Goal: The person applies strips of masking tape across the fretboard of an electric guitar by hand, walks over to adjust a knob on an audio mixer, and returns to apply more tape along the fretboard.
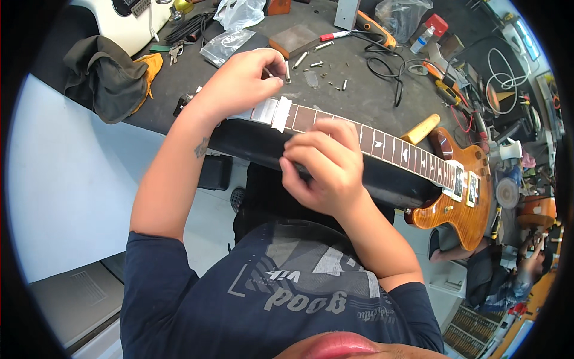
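Observation:
An electric guitar [460,209] with an amber body lies across the bench edge in front of me, its dark fretboard [388,146] running up to the left. White tape [281,115] wraps the neck near the headstock, which my left forearm partly covers. My left hand [248,81] reaches over that end, thumb and forefinger curled together beside a small metal rod [287,73]; whatever is between the fingertips is hidden. Slightly blurred, my right hand [329,164] is in front of the fretboard with its fingers curled in. I cannot make out what it holds.
Metal rods [301,60], small screws and a red-capped marker [335,36] lie beyond the neck. Farther back are plastic bags [239,13], cables and an orange tool [376,30]. A dark cloth item [104,78] sits left; another person [505,281] is at right.

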The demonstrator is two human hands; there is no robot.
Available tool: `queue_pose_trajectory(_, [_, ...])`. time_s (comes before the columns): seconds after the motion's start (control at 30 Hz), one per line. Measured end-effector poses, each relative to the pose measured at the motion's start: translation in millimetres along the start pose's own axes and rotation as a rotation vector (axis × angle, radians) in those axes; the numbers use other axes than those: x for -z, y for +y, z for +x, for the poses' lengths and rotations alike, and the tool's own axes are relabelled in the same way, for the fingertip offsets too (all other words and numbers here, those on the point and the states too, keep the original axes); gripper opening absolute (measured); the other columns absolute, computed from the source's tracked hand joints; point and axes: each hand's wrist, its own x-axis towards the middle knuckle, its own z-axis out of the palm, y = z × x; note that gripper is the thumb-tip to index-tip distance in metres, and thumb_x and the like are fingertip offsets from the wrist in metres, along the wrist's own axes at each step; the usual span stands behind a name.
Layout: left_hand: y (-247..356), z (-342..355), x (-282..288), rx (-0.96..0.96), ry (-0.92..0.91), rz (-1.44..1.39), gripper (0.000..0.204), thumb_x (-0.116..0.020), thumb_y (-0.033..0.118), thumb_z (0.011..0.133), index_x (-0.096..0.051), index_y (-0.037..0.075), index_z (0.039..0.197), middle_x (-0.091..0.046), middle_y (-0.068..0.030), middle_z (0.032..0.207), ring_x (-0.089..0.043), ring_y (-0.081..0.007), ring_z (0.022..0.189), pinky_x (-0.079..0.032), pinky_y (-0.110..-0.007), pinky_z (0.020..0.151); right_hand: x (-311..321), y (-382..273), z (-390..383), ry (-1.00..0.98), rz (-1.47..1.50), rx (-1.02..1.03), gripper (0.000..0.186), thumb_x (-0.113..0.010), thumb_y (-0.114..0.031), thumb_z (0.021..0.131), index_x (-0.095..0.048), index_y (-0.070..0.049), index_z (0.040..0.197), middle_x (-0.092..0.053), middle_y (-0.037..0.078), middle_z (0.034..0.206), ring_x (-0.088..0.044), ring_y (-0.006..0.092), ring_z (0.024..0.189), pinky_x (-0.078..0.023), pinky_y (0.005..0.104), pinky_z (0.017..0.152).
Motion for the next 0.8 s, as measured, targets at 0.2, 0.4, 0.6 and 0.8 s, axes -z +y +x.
queue_pose_trajectory(0.2, [-9.3,-28.8,-4.6,-0.418,-0.033,-0.049,0.018,-0.086,0.011,0.092,-0.077,0.001,0.104,-0.075,-0.0076,0.107,-0.071,-0.0217,0.104,-0.055,-0.037,0.095,13.7,-13.3,-21.6,-0.03,0.222,0.049,0.022,-0.085,-0.006,0.068,-0.069,-0.007,0.083,-0.072,0.005,0.092,-0.066,0.0292,0.086,-0.052,0.0419,0.075])
queue_pose_trajectory(0.4, [-8.4,-22.4,-8.2,-0.213,-0.037,-0.199,0.014,-0.089,0.011,0.092,-0.083,0.001,0.1,-0.077,-0.0033,0.111,-0.072,-0.0157,0.102,-0.059,-0.033,0.09,-12.0,-7.0,-38.2,-0.076,0.283,0.026,0.025,-0.085,-0.003,0.069,-0.064,-0.007,0.082,-0.07,0.005,0.089,-0.067,0.0284,0.085,-0.052,0.0408,0.072])
queue_pose_trajectory(0.6, [-15.6,-22.9,-0.8,-0.324,-0.095,-0.112,0.023,-0.094,0.011,0.084,-0.086,0.003,0.104,-0.08,-0.008,0.126,-0.072,-0.0212,0.116,-0.058,-0.037,0.1,-17.8,-4.0,-45.8,-0.118,0.293,-0.008,0.024,-0.085,-0.002,0.069,-0.065,-0.007,0.082,-0.07,0.006,0.09,-0.067,0.0288,0.086,-0.056,0.0411,0.073])
queue_pose_trajectory(0.8, [-9.0,-24.3,3.2,-0.366,-0.099,0.016,0.044,-0.103,0.019,0.068,-0.084,0.004,0.106,-0.079,-0.0097,0.138,-0.068,-0.0291,0.129,-0.052,-0.044,0.113,-17.9,-2.9,-47.1,-0.13,0.307,-0.031,0.024,-0.085,-0.002,0.07,-0.065,-0.006,0.082,-0.07,0.007,0.09,-0.067,0.0292,0.087,-0.057,0.0412,0.076])
